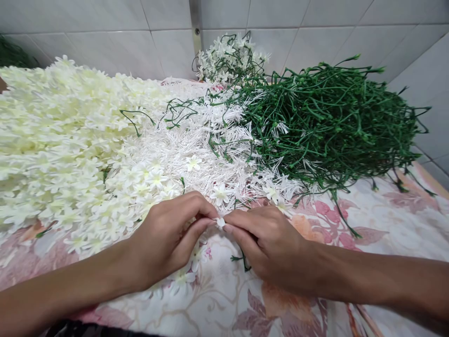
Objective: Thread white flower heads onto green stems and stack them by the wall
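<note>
Both hands, left hand (168,238) and right hand (270,245), around a mostly hidden small white flower (220,222).

Floral-print cloth (368,220), cream flower heap (52,140), white spiky centres (182,145), green stem pile (333,121)

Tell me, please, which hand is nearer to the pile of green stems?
The right hand. It lies just below the near edge of the green stems, while the left hand is farther left, beside the white flowers. Both pinch one small flower.

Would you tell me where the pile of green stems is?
In the head view, the green stems lie upper right, against the tiled wall.
</note>
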Available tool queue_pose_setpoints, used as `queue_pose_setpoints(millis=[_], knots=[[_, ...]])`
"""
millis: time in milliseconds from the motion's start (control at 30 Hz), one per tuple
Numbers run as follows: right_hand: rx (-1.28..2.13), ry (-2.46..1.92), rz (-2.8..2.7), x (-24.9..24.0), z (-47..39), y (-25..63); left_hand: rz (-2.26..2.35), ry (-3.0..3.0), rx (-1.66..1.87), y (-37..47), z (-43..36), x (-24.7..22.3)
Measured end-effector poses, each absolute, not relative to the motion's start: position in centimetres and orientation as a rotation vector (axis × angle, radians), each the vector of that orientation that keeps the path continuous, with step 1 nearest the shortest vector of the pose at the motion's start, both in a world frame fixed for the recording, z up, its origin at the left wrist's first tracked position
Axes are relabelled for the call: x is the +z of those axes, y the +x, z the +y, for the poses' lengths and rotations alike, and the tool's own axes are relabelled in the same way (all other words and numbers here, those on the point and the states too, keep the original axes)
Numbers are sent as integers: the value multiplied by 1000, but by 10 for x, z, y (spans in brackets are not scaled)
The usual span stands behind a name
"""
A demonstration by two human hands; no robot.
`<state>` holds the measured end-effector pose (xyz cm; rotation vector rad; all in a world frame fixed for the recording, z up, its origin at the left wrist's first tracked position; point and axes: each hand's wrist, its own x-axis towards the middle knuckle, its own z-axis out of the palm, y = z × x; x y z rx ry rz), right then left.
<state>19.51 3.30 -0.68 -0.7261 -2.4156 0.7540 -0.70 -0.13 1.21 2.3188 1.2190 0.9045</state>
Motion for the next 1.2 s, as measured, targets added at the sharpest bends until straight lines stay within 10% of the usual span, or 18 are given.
queue_pose_setpoints(millis=[1200], knots=[[683, -646, -2413, -9, 35, 195, 1150, 1695, 837, 1, 3, 9]])
